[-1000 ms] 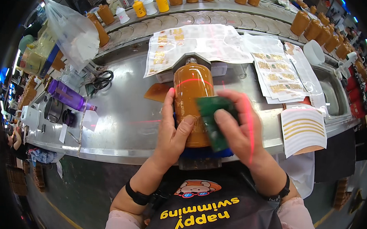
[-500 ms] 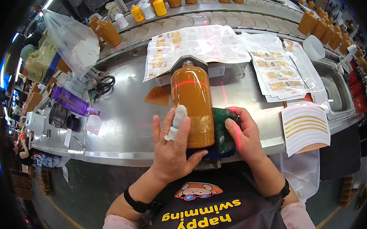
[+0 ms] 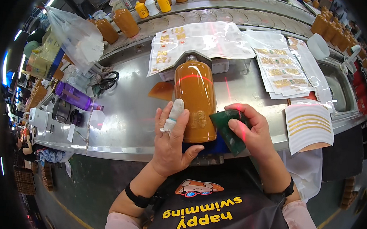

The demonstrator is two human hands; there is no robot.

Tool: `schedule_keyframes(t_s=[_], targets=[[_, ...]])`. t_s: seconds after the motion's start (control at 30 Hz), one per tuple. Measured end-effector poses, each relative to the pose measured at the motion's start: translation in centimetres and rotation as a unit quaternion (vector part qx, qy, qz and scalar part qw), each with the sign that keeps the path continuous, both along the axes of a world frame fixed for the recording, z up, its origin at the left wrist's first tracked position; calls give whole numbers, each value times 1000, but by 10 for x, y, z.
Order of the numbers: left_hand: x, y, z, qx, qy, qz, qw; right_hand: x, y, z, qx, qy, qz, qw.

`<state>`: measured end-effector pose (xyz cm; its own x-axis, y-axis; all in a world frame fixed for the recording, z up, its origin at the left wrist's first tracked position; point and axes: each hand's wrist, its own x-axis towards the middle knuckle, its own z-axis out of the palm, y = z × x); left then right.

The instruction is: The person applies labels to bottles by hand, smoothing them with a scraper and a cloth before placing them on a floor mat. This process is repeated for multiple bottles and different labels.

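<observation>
A glossy brown bottle (image 3: 195, 92) lies with its neck pointing away from me, against a dark angled bracket (image 3: 179, 61). A pale gold mark (image 3: 198, 119) shows near its base, and a red laser line crosses its body. My left hand (image 3: 168, 145) rests along the bottle's left side, fingers stretched out and thumb apart; a white wrap (image 3: 174, 116) covers one finger. In my right hand (image 3: 253, 132) a dark green flat pad (image 3: 229, 131) is pinched between thumb and fingers. Its left tip is beside the bottle's lower right side; whether it touches, I cannot tell.
Sheets of gold decals (image 3: 282, 70) lie at the right, near a curved white board with gold strips (image 3: 309, 126) and a sink (image 3: 338, 89). An amber flat piece (image 3: 161, 90) lies left of the bottle. Further left are a purple water bottle (image 3: 73, 95) and a coiled cable (image 3: 108, 80).
The green pad has moved out from beside the bottle and tilted up in my right hand. A compact gold mark shows where a wider gold rectangle was. My left hand stays against the bottle.
</observation>
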<state>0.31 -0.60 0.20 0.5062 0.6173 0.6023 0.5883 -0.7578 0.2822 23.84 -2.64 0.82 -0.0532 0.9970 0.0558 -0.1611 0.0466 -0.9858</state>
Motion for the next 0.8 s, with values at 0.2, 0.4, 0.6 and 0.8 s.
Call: schedule_keyframes(t_s=[0.2, 0.4, 0.6, 0.8], targets=[[3, -1, 6, 3, 21, 21, 1000, -5, 1, 17, 9, -48, 36, 998], [7, -2, 9, 21, 36, 20, 999, 1, 3, 15, 22, -72, 18, 997], [7, -1, 8, 23, 23, 19, 999, -3, 4, 24, 49, -66, 38, 996], [10, -2, 6, 21, 6, 19, 1000, -2, 5, 21, 36, -99, 35, 994]])
